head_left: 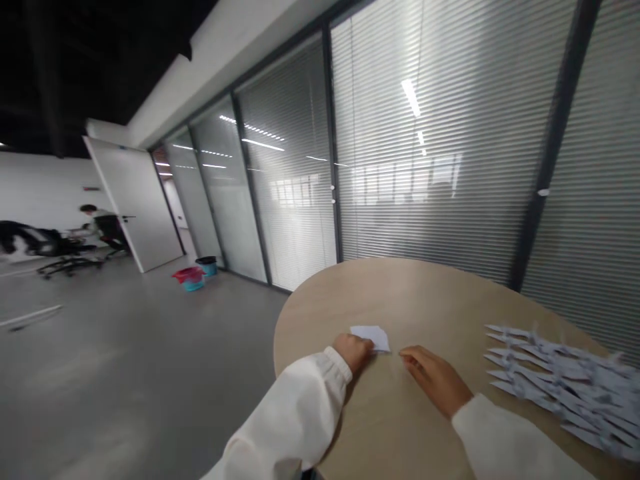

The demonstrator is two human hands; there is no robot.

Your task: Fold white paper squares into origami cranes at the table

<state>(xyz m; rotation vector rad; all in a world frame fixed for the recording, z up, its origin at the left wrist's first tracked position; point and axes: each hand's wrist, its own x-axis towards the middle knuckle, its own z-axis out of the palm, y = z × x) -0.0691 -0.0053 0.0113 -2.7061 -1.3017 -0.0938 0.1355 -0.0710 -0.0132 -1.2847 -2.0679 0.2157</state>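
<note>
A small piece of white paper lies on the round wooden table. My left hand is closed at the paper's lower left part, its fingers gripping or pressing the near edge. Just right of the paper, my right hand rests over the table with thumb and fingers pressed together; whether anything is between them is too small to tell. Several folded white paper pieces with pointed ends stand in rows at the table's right side.
Glass partitions with blinds run behind the table. On the floor at the left are red and blue buckets, an open white door, office chairs and a seated person.
</note>
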